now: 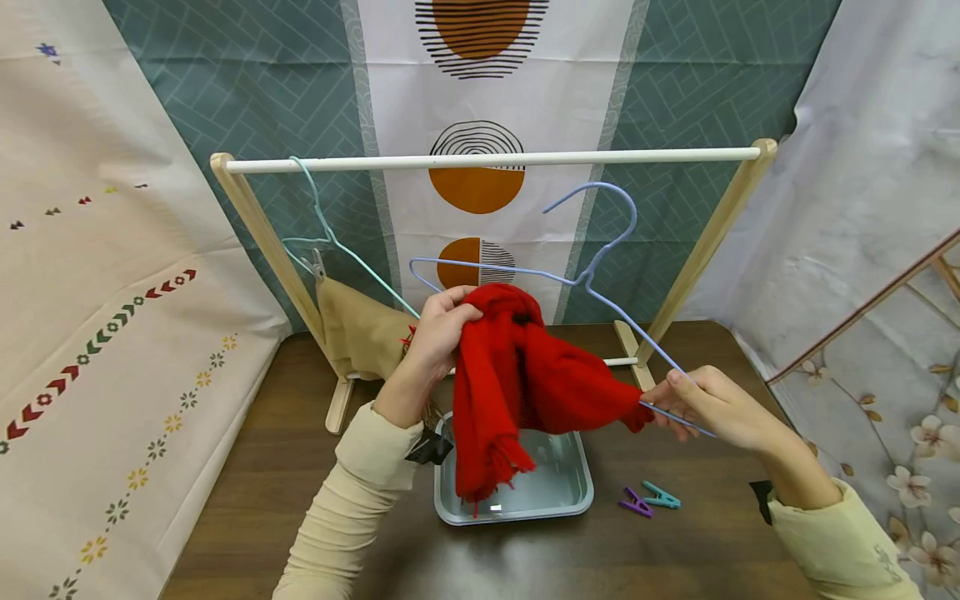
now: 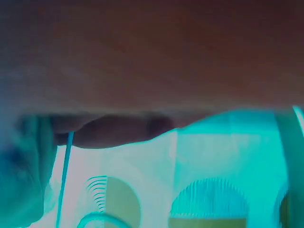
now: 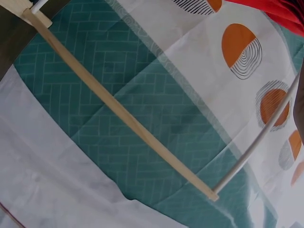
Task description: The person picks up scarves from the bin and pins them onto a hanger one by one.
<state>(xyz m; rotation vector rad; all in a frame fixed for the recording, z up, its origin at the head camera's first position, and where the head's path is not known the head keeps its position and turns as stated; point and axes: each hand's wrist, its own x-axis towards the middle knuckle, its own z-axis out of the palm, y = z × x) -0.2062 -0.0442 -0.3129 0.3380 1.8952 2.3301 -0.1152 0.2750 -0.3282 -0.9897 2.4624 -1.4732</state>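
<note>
A red fringed scarf (image 1: 491,367) hangs in folds over a blue-violet hanger (image 1: 632,218), hiding much of its lower bar. My left hand (image 1: 438,333) grips the cloth near its upper left edge; its fingertips are partly behind the fabric. At the hanger's lower right corner, my right hand (image 1: 712,404) holds the wire between thumb and fingers, beside the scarf's gathered end. The hanger's hook stands free in the air, below and in front of the rack's rod. In the right wrist view only a strip of the scarf (image 3: 287,12) shows. Mostly dark skin fills the left wrist view.
A wooden rack with a white rod (image 1: 495,160) stands behind. From its left end hangs a mint hanger (image 1: 318,204) with tan cloth (image 1: 363,325) clipped on. Under the scarf sits a grey tray (image 1: 558,475). Purple (image 1: 636,502) and teal clothespins (image 1: 662,495) lie to its right.
</note>
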